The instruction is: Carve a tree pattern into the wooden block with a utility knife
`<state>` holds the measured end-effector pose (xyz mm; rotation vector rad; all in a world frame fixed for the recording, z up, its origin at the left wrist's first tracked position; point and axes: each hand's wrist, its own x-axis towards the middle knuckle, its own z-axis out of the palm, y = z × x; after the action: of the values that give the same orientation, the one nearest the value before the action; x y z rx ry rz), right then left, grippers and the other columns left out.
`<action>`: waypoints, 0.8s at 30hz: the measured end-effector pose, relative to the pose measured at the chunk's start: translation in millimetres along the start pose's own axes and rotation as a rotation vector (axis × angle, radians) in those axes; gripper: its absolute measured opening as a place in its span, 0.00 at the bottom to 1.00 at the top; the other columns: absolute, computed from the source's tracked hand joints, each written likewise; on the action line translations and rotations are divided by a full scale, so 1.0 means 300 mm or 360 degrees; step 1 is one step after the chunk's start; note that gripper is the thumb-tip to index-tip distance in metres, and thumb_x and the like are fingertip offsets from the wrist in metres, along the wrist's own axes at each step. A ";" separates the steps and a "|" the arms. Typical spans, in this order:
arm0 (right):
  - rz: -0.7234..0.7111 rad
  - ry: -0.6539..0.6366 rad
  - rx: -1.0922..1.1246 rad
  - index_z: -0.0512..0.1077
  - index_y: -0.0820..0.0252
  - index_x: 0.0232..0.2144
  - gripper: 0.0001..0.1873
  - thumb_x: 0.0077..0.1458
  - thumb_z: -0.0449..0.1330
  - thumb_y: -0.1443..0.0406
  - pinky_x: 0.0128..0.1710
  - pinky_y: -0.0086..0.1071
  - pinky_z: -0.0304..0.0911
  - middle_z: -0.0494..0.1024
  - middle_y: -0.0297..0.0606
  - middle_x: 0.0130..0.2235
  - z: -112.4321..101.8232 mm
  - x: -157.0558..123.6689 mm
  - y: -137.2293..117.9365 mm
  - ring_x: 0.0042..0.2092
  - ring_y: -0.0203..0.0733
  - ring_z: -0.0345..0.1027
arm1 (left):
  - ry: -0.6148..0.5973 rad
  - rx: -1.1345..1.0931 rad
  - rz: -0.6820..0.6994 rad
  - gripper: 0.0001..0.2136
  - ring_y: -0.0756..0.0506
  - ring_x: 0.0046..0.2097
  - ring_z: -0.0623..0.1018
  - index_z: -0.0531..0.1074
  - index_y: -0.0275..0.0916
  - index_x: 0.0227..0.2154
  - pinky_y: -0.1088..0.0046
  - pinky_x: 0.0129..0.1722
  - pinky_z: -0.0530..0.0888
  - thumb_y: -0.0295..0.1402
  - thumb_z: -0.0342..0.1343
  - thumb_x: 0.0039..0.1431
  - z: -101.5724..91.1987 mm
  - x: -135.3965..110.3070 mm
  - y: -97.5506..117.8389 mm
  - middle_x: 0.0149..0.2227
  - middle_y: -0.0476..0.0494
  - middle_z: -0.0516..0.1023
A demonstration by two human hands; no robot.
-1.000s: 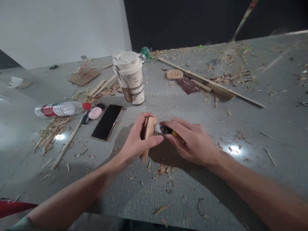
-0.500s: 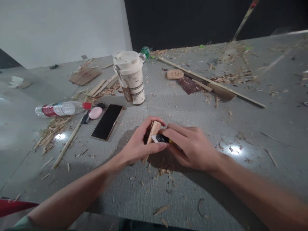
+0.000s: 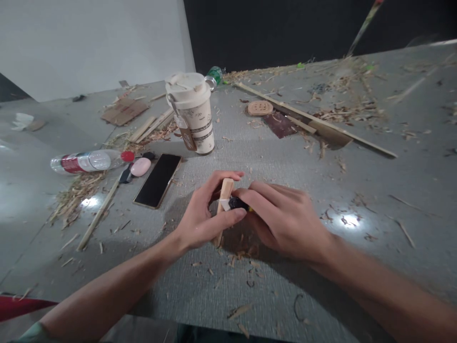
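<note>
My left hand (image 3: pixel 203 214) is closed round a small block of pale wood (image 3: pixel 226 188), with its thumb stretched toward the knife. In my right hand (image 3: pixel 285 216) is a utility knife (image 3: pixel 237 204) with a black front end and a bit of yellow showing. Its short blade (image 3: pixel 224 205) lies against the wood's near face. Most of the knife's handle is hidden by my right fingers. Below both hands, wood shavings (image 3: pixel 243 259) are scattered on the grey table (image 3: pixel 200 300).
A lidded paper cup (image 3: pixel 194 119) stands beyond my hands. To the left lie a phone (image 3: pixel 158 181), a pink rounded object (image 3: pixel 140 166) and a plastic bottle (image 3: pixel 85 162). Long wood strips (image 3: pixel 321 121) and a tan oval piece (image 3: pixel 260 108) lie at the back right.
The wood block has turned more upright and shifted slightly left in my left hand. The knife has moved a little left with it, the blade still against the wood.
</note>
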<state>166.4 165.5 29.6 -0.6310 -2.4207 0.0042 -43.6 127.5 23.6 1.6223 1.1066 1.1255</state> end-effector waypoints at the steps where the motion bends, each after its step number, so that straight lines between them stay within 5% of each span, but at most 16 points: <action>1: 0.0012 -0.0001 -0.0015 0.75 0.61 0.45 0.12 0.74 0.51 0.67 0.32 0.36 0.61 0.81 0.38 0.36 0.000 0.000 -0.003 0.34 0.40 0.73 | 0.0027 0.0024 0.0001 0.21 0.37 0.61 0.78 0.71 0.48 0.56 0.60 0.51 0.78 0.41 0.67 0.63 0.001 -0.001 0.004 0.65 0.43 0.77; 12: 0.0146 0.0077 -0.0065 0.75 0.63 0.48 0.12 0.76 0.52 0.66 0.33 0.35 0.62 0.82 0.38 0.38 -0.001 -0.005 -0.027 0.33 0.39 0.74 | 0.0277 0.0120 0.0137 0.16 0.36 0.62 0.79 0.73 0.45 0.52 0.54 0.59 0.76 0.40 0.67 0.65 0.022 -0.011 -0.001 0.62 0.39 0.80; 24: 0.0077 -0.0053 0.0098 0.74 0.62 0.50 0.12 0.72 0.51 0.68 0.30 0.35 0.62 0.83 0.39 0.41 0.005 -0.013 0.017 0.34 0.39 0.76 | 0.0259 0.0142 0.0028 0.23 0.42 0.50 0.81 0.72 0.46 0.54 0.64 0.45 0.77 0.38 0.71 0.58 0.025 -0.002 -0.021 0.63 0.43 0.79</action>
<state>170.5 168.4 25.4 -0.6662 -2.4265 0.1097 -37.8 127.4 15.7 1.6339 1.2649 1.2532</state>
